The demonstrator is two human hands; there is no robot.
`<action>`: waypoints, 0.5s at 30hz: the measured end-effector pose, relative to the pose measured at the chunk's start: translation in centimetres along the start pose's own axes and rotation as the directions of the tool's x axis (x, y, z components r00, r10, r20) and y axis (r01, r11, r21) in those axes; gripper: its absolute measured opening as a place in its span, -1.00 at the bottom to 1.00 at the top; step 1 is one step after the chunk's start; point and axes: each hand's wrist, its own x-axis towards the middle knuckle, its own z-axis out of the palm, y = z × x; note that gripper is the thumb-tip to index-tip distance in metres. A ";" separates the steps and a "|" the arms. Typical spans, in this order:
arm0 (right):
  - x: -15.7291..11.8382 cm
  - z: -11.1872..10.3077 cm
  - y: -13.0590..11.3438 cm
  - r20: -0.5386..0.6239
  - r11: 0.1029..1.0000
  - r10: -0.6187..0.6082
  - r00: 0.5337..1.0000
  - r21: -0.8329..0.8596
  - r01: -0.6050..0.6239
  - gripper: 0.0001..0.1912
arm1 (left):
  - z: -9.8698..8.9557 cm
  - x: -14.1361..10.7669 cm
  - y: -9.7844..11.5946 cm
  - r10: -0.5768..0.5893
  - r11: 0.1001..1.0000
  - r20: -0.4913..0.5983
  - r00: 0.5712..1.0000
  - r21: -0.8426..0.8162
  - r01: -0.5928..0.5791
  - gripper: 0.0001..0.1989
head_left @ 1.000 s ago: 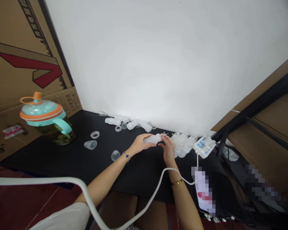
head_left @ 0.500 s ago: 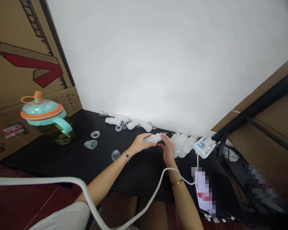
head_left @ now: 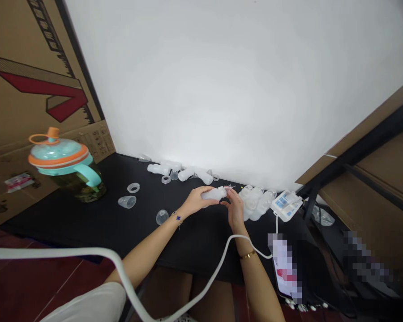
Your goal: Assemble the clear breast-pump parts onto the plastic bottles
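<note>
A translucent white bottle (head_left: 213, 194) lies sideways in the grasp of my left hand (head_left: 195, 201), its neck pointing right. At that neck my right hand (head_left: 235, 206) pinches a small clear piece (head_left: 227, 189), partly hidden by the fingers. Several white bottles (head_left: 159, 169) lie along the wall behind my hands. More bottles with clear domed tops (head_left: 255, 201) are grouped just right of my right hand. On the black table (head_left: 201, 237), left of my left hand, are a clear dome cap (head_left: 161, 217), a clear cup-like cap (head_left: 126, 202) and a ring (head_left: 133, 188).
A large jug (head_left: 70, 165) with an orange and teal lid stands at the left. A white power strip (head_left: 286, 205) and a phone (head_left: 286, 273) are on the right. A white cable (head_left: 116, 259) crosses the foreground. Behind the table rises a white wall (head_left: 221, 89).
</note>
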 end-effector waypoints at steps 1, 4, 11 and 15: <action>0.0 -0.1 0.0 0.001 1.000 0.000 1.000 -0.001 0.000 -0.71 | 0.0 0.0 0.0 -0.001 1.000 0.000 1.000 0.001 0.001 -0.47; 0.2 -0.2 0.2 -0.015 1.000 -0.003 1.000 -0.006 0.003 -0.72 | 0.1 0.0 -0.2 0.004 1.000 -0.003 1.000 0.009 -0.004 -0.45; 0.3 0.0 0.2 -0.049 1.000 0.006 0.999 0.007 -0.006 -0.72 | 0.0 0.0 -0.2 0.005 1.000 0.007 1.000 -0.003 -0.005 -0.45; 0.1 0.1 0.0 -0.032 1.000 -0.005 0.999 -0.008 0.005 -0.71 | 0.0 0.0 0.1 -0.004 1.000 0.007 1.000 -0.008 0.004 -0.45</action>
